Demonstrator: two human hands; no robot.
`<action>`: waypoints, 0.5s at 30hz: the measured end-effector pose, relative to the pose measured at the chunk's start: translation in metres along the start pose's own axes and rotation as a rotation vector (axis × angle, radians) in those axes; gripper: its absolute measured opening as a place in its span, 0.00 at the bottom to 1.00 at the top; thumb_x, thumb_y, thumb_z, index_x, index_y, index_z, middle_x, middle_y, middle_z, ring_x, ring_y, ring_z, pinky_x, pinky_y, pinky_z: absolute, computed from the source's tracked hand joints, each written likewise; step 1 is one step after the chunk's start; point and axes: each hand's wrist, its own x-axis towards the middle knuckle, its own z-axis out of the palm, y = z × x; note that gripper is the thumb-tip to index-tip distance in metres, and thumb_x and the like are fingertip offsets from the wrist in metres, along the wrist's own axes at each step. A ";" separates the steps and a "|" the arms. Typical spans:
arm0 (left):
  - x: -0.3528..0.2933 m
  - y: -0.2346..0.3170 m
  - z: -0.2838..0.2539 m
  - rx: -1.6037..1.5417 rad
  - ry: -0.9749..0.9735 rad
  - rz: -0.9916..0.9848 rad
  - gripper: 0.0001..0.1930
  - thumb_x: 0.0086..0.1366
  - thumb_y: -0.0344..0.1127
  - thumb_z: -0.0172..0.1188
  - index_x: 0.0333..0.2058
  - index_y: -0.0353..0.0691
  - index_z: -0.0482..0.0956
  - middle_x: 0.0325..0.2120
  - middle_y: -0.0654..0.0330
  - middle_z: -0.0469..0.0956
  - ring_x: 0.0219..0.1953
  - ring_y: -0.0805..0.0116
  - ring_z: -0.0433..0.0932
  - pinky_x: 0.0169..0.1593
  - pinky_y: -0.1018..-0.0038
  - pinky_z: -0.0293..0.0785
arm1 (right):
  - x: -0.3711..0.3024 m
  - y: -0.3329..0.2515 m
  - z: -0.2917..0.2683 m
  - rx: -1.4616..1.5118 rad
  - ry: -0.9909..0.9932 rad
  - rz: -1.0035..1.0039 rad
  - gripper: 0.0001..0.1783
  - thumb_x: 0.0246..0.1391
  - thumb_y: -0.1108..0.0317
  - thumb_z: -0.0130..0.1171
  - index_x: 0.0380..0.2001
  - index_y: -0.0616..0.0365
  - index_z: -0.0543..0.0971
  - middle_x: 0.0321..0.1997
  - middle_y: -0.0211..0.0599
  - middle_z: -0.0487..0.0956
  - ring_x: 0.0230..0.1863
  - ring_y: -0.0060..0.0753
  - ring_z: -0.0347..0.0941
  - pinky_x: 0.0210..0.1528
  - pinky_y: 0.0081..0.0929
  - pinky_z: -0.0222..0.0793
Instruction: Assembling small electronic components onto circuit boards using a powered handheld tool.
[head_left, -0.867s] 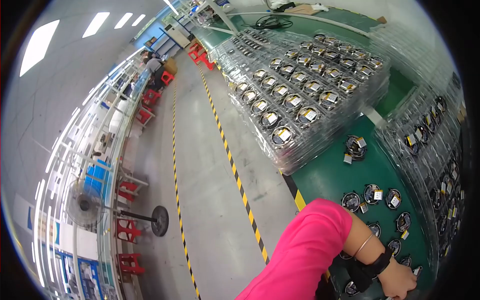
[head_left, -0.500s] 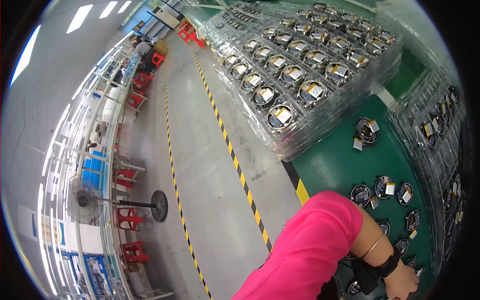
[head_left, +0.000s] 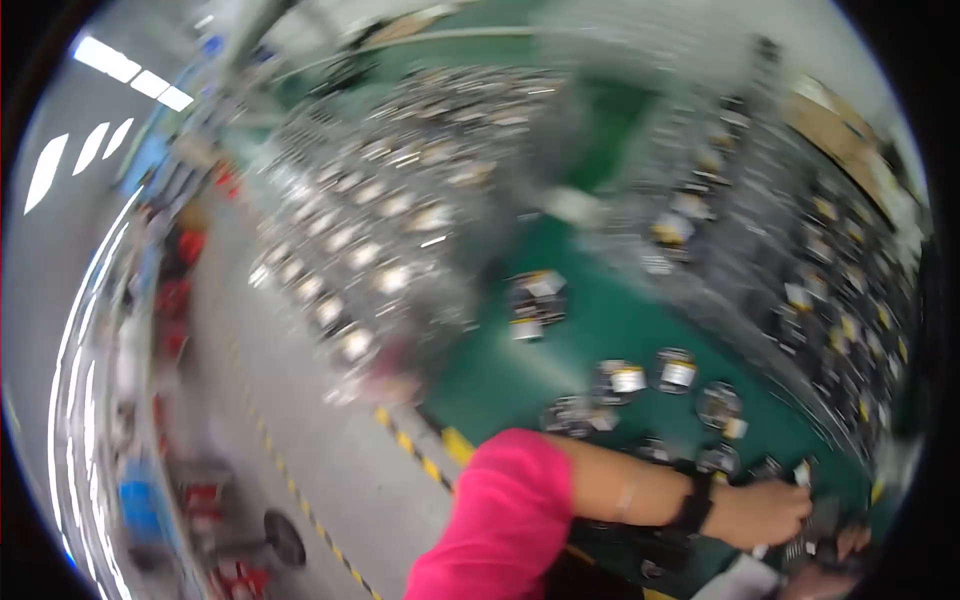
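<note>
Blur hides both grips: left hand [head_left: 765, 512] rests on the green counter [head_left: 590, 330] just right of round coils [head_left: 678, 370]; right hand [head_left: 850, 545] beside it.

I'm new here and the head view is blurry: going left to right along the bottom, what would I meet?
Round black fan base on the grey floor, yellow-black floor stripe, pink sleeve, black wristband, left hand.
</note>
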 end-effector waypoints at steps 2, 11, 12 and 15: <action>-0.013 0.003 -0.023 -0.120 0.003 -0.160 0.08 0.49 0.34 0.57 0.25 0.34 0.75 0.33 0.54 0.70 0.39 0.58 0.70 0.39 0.67 0.74 | 0.015 0.017 -0.025 0.412 -0.590 0.222 0.34 0.61 0.41 0.46 0.63 0.50 0.62 0.36 0.30 0.73 0.37 0.22 0.69 0.59 0.27 0.62; -0.005 0.006 -0.049 -0.062 -0.177 -0.149 0.11 0.52 0.27 0.60 0.36 0.36 0.77 0.35 0.56 0.72 0.41 0.58 0.74 0.42 0.68 0.75 | -0.043 -0.011 0.044 0.388 -0.341 -0.035 0.39 0.58 0.31 0.45 0.59 0.49 0.61 0.23 0.32 0.64 0.11 0.27 0.61 0.13 0.27 0.63; -0.003 0.008 -0.052 -0.031 -0.176 -0.169 0.11 0.51 0.26 0.61 0.36 0.36 0.77 0.35 0.56 0.73 0.39 0.57 0.75 0.41 0.68 0.75 | -0.043 -0.011 0.043 0.448 -0.382 -0.046 0.40 0.56 0.30 0.46 0.59 0.49 0.59 0.23 0.33 0.66 0.13 0.28 0.65 0.15 0.28 0.66; 0.003 0.010 -0.052 -0.004 -0.168 -0.199 0.12 0.50 0.23 0.64 0.36 0.35 0.77 0.35 0.55 0.73 0.37 0.56 0.75 0.39 0.66 0.75 | -0.041 -0.008 0.042 0.517 -0.450 -0.066 0.41 0.53 0.28 0.49 0.57 0.48 0.57 0.24 0.36 0.69 0.15 0.32 0.70 0.18 0.31 0.72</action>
